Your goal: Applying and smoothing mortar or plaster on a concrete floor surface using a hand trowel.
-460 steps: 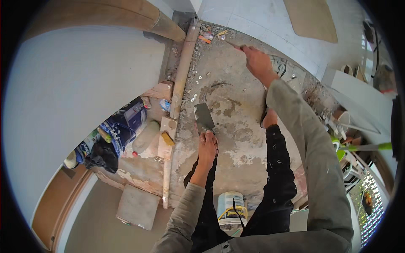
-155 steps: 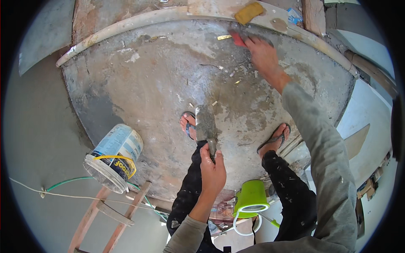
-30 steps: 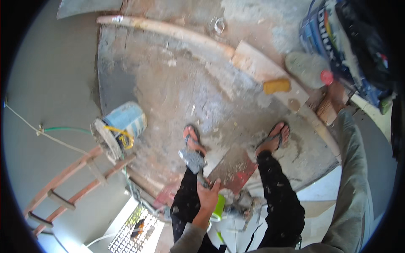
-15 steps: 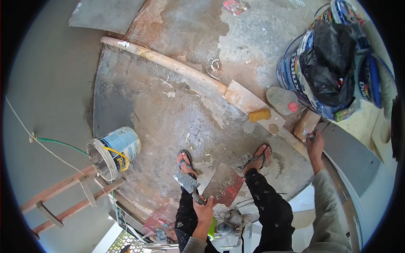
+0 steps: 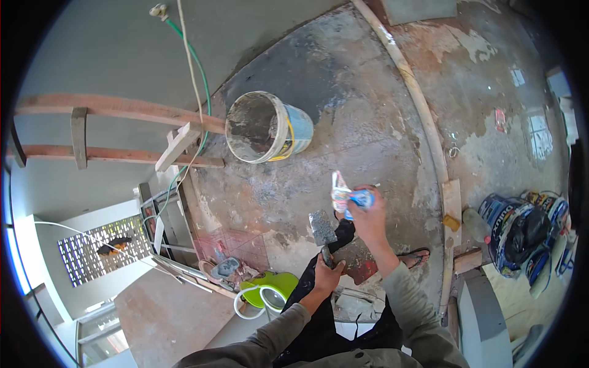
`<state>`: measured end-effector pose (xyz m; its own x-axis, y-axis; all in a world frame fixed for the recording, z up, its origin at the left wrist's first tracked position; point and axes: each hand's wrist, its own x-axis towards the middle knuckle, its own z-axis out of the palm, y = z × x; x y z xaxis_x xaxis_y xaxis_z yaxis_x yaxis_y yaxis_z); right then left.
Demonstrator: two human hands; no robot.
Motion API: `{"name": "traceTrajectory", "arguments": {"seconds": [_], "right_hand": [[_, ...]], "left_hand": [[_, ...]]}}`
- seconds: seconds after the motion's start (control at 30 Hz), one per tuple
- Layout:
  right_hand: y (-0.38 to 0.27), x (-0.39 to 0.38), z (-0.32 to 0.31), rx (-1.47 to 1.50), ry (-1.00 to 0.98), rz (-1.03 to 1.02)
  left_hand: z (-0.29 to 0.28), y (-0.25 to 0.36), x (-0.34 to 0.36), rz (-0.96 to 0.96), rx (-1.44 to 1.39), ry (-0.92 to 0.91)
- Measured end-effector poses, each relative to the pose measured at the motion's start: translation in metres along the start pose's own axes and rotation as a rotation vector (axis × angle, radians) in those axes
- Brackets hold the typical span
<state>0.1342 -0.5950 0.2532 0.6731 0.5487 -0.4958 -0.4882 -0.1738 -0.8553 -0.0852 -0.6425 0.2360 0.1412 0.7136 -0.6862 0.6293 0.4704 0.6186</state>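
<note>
My left hand (image 5: 327, 276) is closed around the handle of a trowel (image 5: 322, 228), its blade coated with grey, gritty material. A red, grey-smeared flat plate (image 5: 362, 270) shows just right of that hand; whether the hand also holds it cannot be told. My right hand (image 5: 372, 224) grips a blue and white printed plastic packet (image 5: 361, 200), blurred by motion, slightly above and right of the trowel blade. Farther off to the left, a bucket (image 5: 299, 132) with a yellow handle lies tilted, mouth toward the left, its inside crusted grey.
A wooden ladder (image 5: 116, 107) leans at the left, near a green hose (image 5: 195, 61). A long pipe (image 5: 417, 92) crosses the floor at right. Beyond it stand paint buckets (image 5: 497, 214) with a black bag (image 5: 529, 236), a yellow sponge (image 5: 452, 222) and a wood block (image 5: 467, 261). A green bucket (image 5: 279, 283) is near my leg.
The view has swung left. My right hand has come from beside the wood block to near the trowel, and the blue and white packet now shows in it. My left hand keeps the trowel.
</note>
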Motion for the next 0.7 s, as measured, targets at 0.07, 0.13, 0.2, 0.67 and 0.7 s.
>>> {"name": "traceTrajectory", "arguments": {"seconds": [0.07,0.13,0.2,0.67,0.7], "right_hand": [[-0.026,0.028,0.105,-0.079,-0.075,-0.08],[-0.048,0.065,0.195,-0.181,-0.136,-0.128],[-0.041,0.104,0.267,-0.284,-0.152,-0.132],[-0.096,0.25,-0.091,-0.397,0.23,0.057],[-0.09,0.274,-0.154,-0.435,0.303,0.095]], "left_hand": [[-0.041,0.042,0.018,-0.106,-0.113,0.025],[-0.07,0.067,0.041,-0.121,-0.165,-0.008],[-0.091,0.103,0.066,-0.117,-0.389,-0.015],[-0.046,0.279,0.186,-0.187,-0.224,0.009],[-0.014,0.289,0.19,-0.203,-0.193,0.039]]}}
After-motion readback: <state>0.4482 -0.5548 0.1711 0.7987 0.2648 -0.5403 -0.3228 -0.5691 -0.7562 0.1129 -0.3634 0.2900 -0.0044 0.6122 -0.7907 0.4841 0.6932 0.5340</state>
